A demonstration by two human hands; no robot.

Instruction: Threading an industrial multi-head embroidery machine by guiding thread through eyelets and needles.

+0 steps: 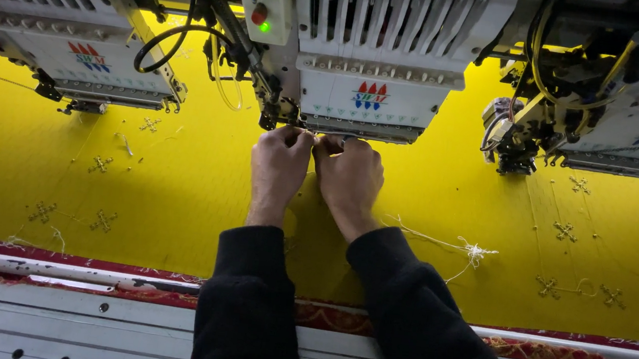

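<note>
Yellow fabric [175, 179] stretched flat across the whole embroidery bed, soft and thin, small stitched motifs on it. Three embroidery heads above; middle embroidery head [373, 57] is the one you're at. Metal frame rail [68, 271] runs along the near edge. Your left hand [279, 168] and right hand [350, 177] sit knuckles up, touching each other, both forearms reaching straight in under the needle row. Both hands closed in a fingertip pinch on a pale thread [329, 134] just below the needles. Thread looks light, limp, likely easy to snap, so pinch near its end. Loose thread tangle [474, 252] lies on the fabric right of your wrist.
</note>
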